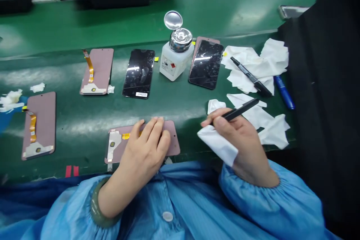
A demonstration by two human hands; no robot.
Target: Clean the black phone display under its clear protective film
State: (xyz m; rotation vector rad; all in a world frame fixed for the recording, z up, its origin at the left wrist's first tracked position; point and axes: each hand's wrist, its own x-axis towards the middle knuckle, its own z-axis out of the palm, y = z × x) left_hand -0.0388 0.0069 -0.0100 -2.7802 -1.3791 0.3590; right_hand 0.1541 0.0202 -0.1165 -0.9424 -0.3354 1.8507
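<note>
My left hand (150,144) rests palm down, fingers stretched out, on a pink-backed phone screen (173,135) lying sideways at the near edge of the green mat. Its orange flex cable (125,135) is partly hidden under my fingers. Just to the right, my right hand (239,135) is closed around a slim black stick-like tool (243,108); its lower end is hidden by my fingers. A folded white wipe (218,144) is also held in that hand, hanging below the thumb. A small crumpled wipe (216,105) lies behind its fingertips.
A white dispenser bottle (174,60) with its metal lid up stands behind. Around it lie dark screens (139,73) (206,63) and pink-backed ones (98,67) (45,120). White wipes (247,54), a black marker (250,76) and a blue marker (284,93) are at right, beside a black panel (320,75).
</note>
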